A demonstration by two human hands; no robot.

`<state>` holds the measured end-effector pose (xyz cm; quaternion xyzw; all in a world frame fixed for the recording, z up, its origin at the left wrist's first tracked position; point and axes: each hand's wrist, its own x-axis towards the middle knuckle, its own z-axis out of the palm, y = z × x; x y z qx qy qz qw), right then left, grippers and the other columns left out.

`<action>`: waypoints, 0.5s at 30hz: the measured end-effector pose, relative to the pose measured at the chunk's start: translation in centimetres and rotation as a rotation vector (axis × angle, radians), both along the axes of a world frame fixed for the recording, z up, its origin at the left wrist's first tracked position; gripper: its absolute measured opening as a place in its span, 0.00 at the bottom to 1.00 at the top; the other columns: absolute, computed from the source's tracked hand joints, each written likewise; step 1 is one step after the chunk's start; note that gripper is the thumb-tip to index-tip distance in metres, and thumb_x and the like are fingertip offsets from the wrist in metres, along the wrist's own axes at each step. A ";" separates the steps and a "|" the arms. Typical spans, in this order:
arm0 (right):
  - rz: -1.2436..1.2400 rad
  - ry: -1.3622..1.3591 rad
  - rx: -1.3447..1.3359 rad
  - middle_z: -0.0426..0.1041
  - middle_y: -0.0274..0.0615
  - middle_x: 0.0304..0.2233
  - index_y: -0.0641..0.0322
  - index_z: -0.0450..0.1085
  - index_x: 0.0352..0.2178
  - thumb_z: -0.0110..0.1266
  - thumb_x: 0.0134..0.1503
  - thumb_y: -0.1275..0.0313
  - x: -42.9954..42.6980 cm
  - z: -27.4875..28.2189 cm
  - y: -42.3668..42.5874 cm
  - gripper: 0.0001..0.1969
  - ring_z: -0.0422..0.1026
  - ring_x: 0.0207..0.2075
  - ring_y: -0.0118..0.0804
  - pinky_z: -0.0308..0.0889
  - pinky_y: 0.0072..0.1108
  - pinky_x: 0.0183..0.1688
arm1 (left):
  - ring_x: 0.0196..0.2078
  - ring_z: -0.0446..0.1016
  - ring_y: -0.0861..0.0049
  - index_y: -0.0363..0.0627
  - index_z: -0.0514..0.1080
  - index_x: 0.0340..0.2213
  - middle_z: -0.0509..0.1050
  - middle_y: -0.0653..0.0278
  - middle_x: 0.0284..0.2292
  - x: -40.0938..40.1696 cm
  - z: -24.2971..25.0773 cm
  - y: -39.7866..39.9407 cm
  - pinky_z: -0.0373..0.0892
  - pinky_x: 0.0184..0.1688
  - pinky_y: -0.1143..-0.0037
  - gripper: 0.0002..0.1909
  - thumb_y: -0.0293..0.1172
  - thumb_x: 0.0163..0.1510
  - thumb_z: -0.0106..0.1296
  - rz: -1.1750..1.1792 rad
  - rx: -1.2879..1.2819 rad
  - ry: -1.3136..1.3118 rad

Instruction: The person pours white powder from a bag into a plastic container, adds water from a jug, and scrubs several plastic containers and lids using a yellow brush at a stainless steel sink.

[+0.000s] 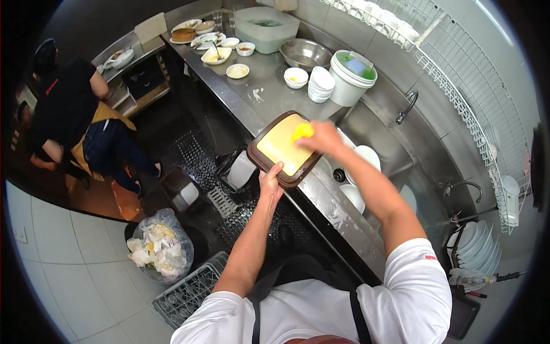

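My left hand [271, 182] grips the near edge of a brown-rimmed rectangular tray [265, 162] with a pale yellow face, its thumb lying over the rim. The tray is tilted above the front edge of the steel counter. In my right hand [324, 136] is a bright yellow sponge or cloth [303, 132], too blurred to tell which, held against the yellow face. Below my right forearm, white plates [367, 158] lie in the sink [374, 129], partly hidden by the arm.
Dirty dishes [216, 55], stacked white bowls [321, 84], a white bucket [350, 81], a steel basin [306, 53] and a plastic tub [266, 32] stand on the counter. Two faucets [407, 106] rise behind the sinks. A full trash bag [161, 247] and glass rack [191, 288] are left; a person [81, 103] stands beyond.
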<state>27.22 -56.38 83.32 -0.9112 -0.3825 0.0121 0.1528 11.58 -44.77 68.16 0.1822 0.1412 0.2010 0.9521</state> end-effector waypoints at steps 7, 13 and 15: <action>0.387 0.095 -0.107 0.78 0.57 0.28 0.64 0.76 0.33 0.65 0.42 0.45 -6.9 -0.2 1.6 0.30 0.79 0.32 0.53 0.73 0.38 0.38 | 0.54 0.71 0.62 0.39 0.60 0.57 0.70 0.55 0.52 -0.1 -0.3 1.5 0.69 0.57 0.62 0.28 0.20 0.55 0.53 -0.007 -0.027 0.049; 0.088 0.205 0.092 0.79 0.53 0.30 0.59 0.76 0.35 0.66 0.42 0.45 0.7 -0.8 -0.5 0.29 0.78 0.34 0.51 0.72 0.37 0.41 | 0.47 0.75 0.66 0.34 0.65 0.52 0.74 0.56 0.47 -1.6 0.3 -1.2 0.72 0.52 0.67 0.28 0.18 0.49 0.59 -0.040 0.091 0.117; 0.324 0.058 0.067 0.79 0.54 0.32 0.59 0.77 0.36 0.66 0.42 0.46 -1.5 -0.3 1.7 0.28 0.78 0.36 0.52 0.71 0.38 0.43 | 0.48 0.75 0.65 0.36 0.64 0.54 0.74 0.56 0.47 -2.0 -0.2 -0.2 0.73 0.53 0.65 0.27 0.20 0.51 0.57 -0.028 0.161 0.153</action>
